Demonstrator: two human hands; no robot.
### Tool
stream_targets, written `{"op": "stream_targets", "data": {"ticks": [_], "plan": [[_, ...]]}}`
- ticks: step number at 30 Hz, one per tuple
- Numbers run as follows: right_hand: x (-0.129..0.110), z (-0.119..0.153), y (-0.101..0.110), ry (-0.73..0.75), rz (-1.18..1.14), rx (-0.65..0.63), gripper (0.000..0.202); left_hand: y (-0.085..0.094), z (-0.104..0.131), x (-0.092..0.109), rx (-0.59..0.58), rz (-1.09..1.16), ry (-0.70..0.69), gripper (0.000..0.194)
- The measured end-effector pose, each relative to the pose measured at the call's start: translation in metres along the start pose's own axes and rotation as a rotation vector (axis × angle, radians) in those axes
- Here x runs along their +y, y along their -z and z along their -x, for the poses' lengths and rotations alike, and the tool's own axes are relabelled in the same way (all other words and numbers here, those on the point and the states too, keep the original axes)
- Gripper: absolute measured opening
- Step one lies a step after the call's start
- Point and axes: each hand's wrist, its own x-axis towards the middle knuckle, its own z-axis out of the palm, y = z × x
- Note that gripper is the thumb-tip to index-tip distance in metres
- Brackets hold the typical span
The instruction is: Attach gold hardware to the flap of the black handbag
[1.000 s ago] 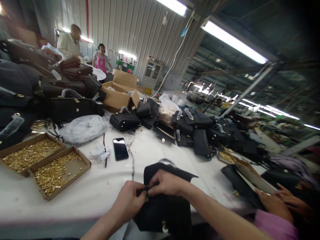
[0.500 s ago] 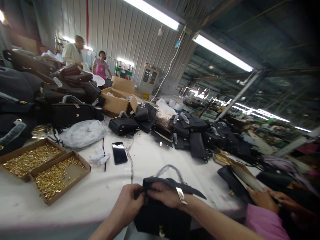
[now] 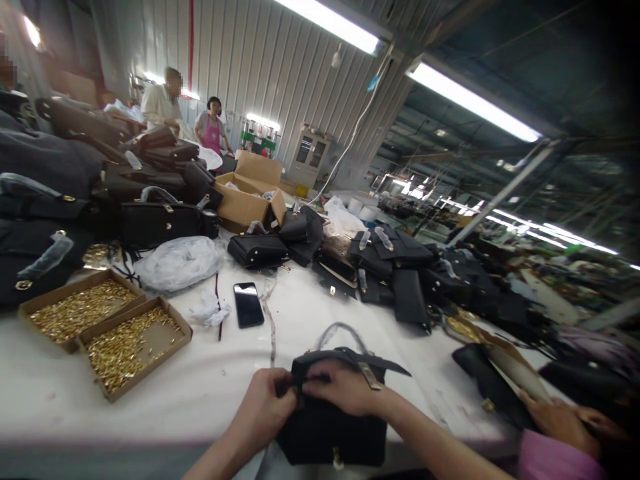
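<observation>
A small black handbag (image 3: 335,437) stands upright at the table's near edge, its wrapped handle arching up and its flap lifted, with a gold clasp plate. My left hand (image 3: 267,403) is closed in a pinch at the bag's upper left edge. Reaching in beneath the flap, my right hand (image 3: 343,387) grips the same upper left corner with bent fingers. Both sets of fingertips nearly meet there; any small part between them is hidden. A gold turn-lock (image 3: 337,457) shows low on the bag's front.
Two cardboard trays of small gold fittings (image 3: 135,347) lie left, near a phone (image 3: 249,305) and clear plastic (image 3: 180,263). Black bags (image 3: 390,257) pile up behind, beside an open carton (image 3: 250,193). At right, a co-worker's hands (image 3: 560,420) hold another black bag. Two people stand farther back.
The view has shifted slightly, so the surroundings sit farther right. Both my hands stay at the handbag's upper left corner. The co-worker's hands remain on their bag.
</observation>
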Motion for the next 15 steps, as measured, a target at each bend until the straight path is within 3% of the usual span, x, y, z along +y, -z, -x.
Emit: {"op": "stream_targets", "data": {"ticks": [3,8,15], "plan": [[-0.0018,0.0039,-0.0009,-0.026,0.005,0.094,0.029,0.0001,-0.002,-0.0035,-0.006,0.012,0.002,0.021],[-0.0072,0.0025,-0.0011,0.037,0.045,0.014,0.024,-0.001,-0.0032,-0.0094,-0.012,0.033,0.028,0.019],[-0.0073,-0.0053,-0.0029,-0.01,0.111,-0.015,0.025,-0.0004,-0.0018,-0.005,-0.024,0.054,0.058,0.015]]}}
